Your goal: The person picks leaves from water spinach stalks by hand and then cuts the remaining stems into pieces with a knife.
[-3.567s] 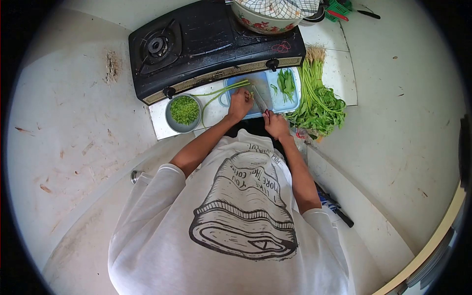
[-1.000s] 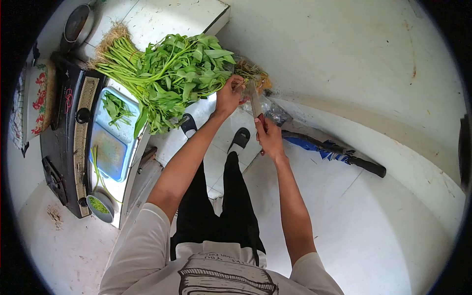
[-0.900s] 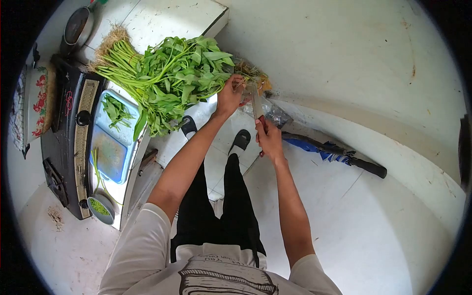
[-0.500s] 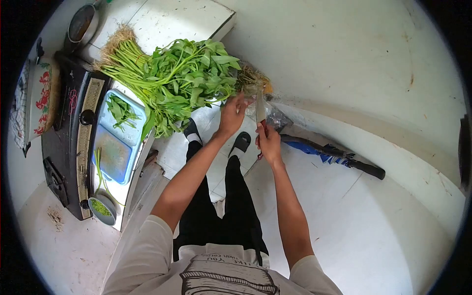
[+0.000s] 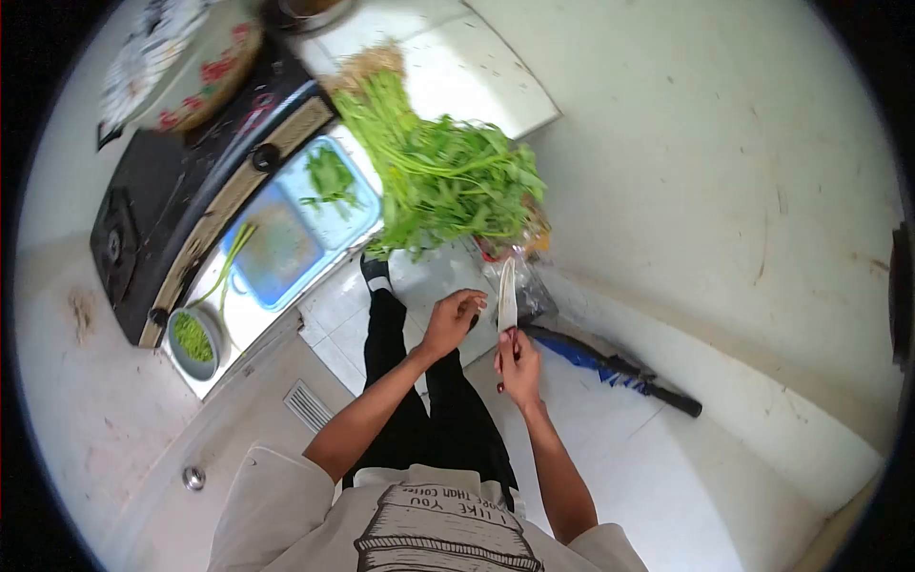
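Grip Status and Item Positions

On my feed, the right hand (image 5: 519, 370) is nearest, its grip closed around the handle of a knife (image 5: 508, 294), blade pointing far. Just left, I read the left hand (image 5: 450, 326): grip part-open, fingers loosely curled. Farther left, the worktop (image 5: 486, 81) carries a bowl (image 5: 204, 369) of chopped greens, then a blue tray (image 5: 343, 229) with cut leaves (image 5: 329, 179). A leafy bundle (image 5: 457, 176) lies right of the tray; a stove (image 5: 186, 172) stands far left.

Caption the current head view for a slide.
Right hand holding a knife, left hand apparently empty, near a counter bearing leafy greens, a blue tray and a grey bowl.
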Motion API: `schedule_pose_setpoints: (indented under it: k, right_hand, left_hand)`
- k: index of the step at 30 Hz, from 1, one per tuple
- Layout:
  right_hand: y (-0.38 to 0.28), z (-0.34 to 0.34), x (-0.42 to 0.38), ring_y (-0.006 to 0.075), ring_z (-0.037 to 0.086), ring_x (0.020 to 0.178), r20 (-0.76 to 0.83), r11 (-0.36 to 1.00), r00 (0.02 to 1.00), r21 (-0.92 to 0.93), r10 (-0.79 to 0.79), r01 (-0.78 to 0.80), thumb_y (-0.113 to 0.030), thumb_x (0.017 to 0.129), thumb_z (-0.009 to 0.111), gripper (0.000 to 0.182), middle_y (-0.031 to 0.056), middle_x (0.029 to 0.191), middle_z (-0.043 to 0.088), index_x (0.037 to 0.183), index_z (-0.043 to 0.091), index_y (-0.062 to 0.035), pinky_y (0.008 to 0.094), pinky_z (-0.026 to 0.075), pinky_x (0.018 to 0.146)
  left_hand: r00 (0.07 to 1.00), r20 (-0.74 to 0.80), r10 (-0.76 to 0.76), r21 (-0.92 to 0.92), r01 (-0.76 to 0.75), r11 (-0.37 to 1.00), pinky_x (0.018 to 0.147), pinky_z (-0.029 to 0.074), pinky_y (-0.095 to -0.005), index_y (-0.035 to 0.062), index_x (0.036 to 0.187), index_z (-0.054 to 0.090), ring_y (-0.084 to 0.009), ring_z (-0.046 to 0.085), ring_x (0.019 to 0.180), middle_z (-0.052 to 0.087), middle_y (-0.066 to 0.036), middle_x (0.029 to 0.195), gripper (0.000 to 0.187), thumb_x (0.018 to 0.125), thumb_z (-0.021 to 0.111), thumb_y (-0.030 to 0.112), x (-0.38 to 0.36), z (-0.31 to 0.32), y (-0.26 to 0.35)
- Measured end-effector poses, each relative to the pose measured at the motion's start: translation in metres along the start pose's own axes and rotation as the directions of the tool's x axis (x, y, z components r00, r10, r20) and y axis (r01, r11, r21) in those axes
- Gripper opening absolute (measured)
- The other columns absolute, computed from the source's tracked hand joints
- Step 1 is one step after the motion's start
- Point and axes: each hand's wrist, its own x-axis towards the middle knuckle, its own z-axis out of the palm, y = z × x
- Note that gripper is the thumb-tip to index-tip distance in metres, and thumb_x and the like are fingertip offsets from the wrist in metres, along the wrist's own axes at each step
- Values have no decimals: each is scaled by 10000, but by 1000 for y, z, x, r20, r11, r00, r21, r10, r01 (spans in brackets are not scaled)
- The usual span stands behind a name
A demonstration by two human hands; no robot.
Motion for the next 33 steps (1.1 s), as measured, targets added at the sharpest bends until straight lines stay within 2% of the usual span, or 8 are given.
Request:
schedule_pose_setpoints:
  k: [8,10,11,16,21,26,29,33]
  right_hand:
    - [-59,59,-13,127,637,523,223,952,946,-146,-234,270,-226,1027,666,293,63,599,646,828,614,-18,301,458,507]
    - [-75,78,-9,205,672,542,227,944,938,-142,-262,298,-253,1018,679,287,89,604,654,852,631,-23,344,494,533]
    - [-85,89,-4,244,689,552,225,938,933,-142,-282,317,-266,1013,685,286,102,607,659,863,639,-26,365,513,546]
    - [-134,142,10,85,610,540,279,964,926,-8,-254,267,-236,1036,669,266,32,619,644,886,644,-17,269,464,516]
    - [-167,202,28,123,645,538,331,948,894,3,-301,318,-271,1026,680,310,51,600,644,850,629,-21,326,471,514]
    - [-208,247,45,315,671,569,364,863,808,-19,-464,504,-266,1032,652,281,163,656,657,940,639,-1,413,490,561]
    - [-218,261,55,173,664,565,382,800,775,-132,-504,585,-224,1043,640,268,109,649,669,911,627,9,336,510,555]
    - [-234,262,60,180,663,564,440,797,757,-137,-483,588,-220,1035,653,251,105,661,674,946,635,14,344,506,552]
  left_hand:
    - [952,-308,1,-2,-2,1000,795,565,-303,9,1214,689,-143,702,863,762,-104,987,221,1059,554,88,-65,-102,57]
    - [923,-383,-19,-35,6,999,784,539,-307,10,1194,689,-142,668,865,741,-85,994,203,1055,599,126,-78,-131,70]
    - [899,-433,59,111,-12,994,771,537,-313,15,1183,690,-157,665,862,735,-85,992,191,1034,621,113,-82,-149,78]
    - [742,-561,367,548,0,837,827,510,-393,40,1131,689,-297,612,952,673,-106,1042,220,913,701,16,-96,-240,118]
    - [661,-581,475,671,60,739,963,471,-444,46,1196,656,-371,579,1073,633,-147,1151,333,872,727,18,-100,-328,133]
    - [701,-496,512,747,45,663,1021,453,-465,51,1268,630,-389,529,1168,591,-167,1237,425,858,740,74,-91,-376,126]
    - [761,-431,484,780,45,624,1031,449,-462,53,1279,624,-384,526,1177,581,-164,1255,445,854,749,102,-81,-378,121]
    - [760,-445,474,802,102,589,994,452,-483,64,1283,622,-364,527,1169,576,-153,1246,445,852,727,91,-63,-373,101]
